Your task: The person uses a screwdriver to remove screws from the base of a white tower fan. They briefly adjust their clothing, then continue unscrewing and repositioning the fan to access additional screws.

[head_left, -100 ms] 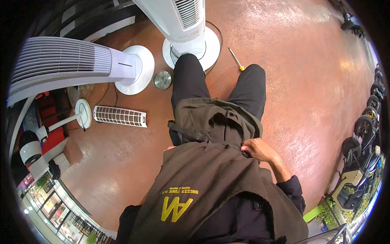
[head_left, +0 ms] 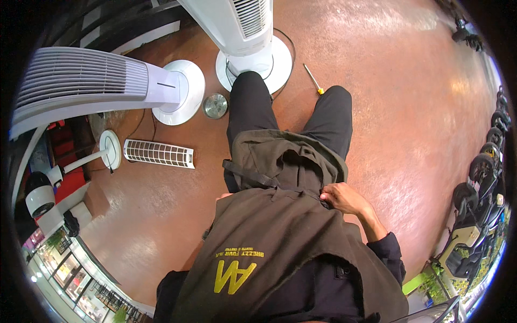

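Note:
A dark brown apron with yellow lettering covers my torso and lies bunched over my lap. My right hand is closed at its right side, at waist height, with the fingers curled on the cloth and a dark bit of strap by the fingertips. Of my left hand only a sliver shows beyond the apron's left edge; its fingers are hidden behind the cloth. A loose dark strap lies across the folds above the waist. Beyond my knees, a white tower fan stands on a round base.
Another white tower fan stands to the left. Near it are a round metallic dish, a detached white grille and a smaller white fan. A yellow-handled screwdriver lies by my right knee. Wheeled vehicles line the far right.
Almost everything stays still. A small dark piece now shows at the apron's left edge, below my left hand. My right hand keeps its place.

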Available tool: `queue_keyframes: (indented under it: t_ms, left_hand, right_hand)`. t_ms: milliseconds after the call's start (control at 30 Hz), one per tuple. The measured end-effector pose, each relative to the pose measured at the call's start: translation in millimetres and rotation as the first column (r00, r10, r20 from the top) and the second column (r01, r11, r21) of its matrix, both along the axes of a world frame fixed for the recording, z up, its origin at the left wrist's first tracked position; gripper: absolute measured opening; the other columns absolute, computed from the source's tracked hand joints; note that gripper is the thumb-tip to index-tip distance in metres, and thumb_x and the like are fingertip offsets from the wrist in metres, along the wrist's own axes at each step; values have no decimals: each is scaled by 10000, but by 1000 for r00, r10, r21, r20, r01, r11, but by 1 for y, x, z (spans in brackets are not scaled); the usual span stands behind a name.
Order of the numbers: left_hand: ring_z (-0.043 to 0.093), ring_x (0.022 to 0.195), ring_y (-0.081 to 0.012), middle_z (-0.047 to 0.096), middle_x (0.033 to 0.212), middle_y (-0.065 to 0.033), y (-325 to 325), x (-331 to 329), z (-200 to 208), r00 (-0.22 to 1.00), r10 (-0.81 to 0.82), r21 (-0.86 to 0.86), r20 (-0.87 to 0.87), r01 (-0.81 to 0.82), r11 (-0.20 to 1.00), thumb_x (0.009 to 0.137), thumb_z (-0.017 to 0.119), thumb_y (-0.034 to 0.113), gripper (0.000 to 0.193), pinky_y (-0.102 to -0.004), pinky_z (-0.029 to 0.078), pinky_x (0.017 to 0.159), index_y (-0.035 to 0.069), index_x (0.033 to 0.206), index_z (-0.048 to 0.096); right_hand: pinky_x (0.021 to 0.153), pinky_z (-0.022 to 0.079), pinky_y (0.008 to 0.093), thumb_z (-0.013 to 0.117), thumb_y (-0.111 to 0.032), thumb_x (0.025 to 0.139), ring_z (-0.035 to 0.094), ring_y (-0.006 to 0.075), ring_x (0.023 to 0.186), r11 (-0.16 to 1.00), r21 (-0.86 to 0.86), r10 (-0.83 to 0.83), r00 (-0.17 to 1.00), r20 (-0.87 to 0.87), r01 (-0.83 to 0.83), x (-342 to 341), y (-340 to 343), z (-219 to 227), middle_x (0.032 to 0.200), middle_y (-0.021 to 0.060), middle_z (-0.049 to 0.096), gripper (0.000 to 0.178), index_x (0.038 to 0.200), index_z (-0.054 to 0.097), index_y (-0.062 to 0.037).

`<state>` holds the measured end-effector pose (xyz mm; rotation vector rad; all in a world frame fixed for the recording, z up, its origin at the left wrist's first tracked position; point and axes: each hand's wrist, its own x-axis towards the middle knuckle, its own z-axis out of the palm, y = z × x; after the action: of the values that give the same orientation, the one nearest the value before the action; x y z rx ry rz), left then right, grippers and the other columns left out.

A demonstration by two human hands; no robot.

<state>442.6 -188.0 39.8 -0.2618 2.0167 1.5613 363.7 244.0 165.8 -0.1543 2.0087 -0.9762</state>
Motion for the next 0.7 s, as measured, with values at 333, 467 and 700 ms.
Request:
queue_keyframes:
  t_ms: [333, 467, 700]
  left_hand:
    - [414, 607, -161, 461, 691, -40, -19, -178, 98, 869, -182, -50, -460, 179, 983, 1008, 497, 230, 308, -322, 378, 570, 78, 780, 356]
    - [270, 625, -107, 283, 680, 17, 32, -283, 73, 913, 56, 368, -405, 106, 924, 1084, 302, 384, 412, -286, 295, 586, 110, 781, 354]
    - [356, 641, -102, 343, 716, 23, 98, -398, -7, 973, -96, 193, -208, 137, 972, 1114, 318, 287, 321, -265, 364, 620, 53, 949, 463]
  right_hand:
    - [778, 531, 448, 644, -155, 933, 681, 384, 862, 965, 73, -223, 933, -283, 253, -89, -10, 9, 942, 222, 687, 199, 979, 682, 35]
    - [753, 524, 449, 643, -182, 938, 673, 378, 801, 948, 13, -277, 848, -452, 317, -160, -28, -7, 898, 213, 692, 230, 972, 672, 43]
    - [778, 567, 400, 665, -149, 925, 720, 305, 852, 850, -105, -484, 688, -540, 516, -302, -52, -174, 909, 191, 735, 275, 1102, 668, 62]
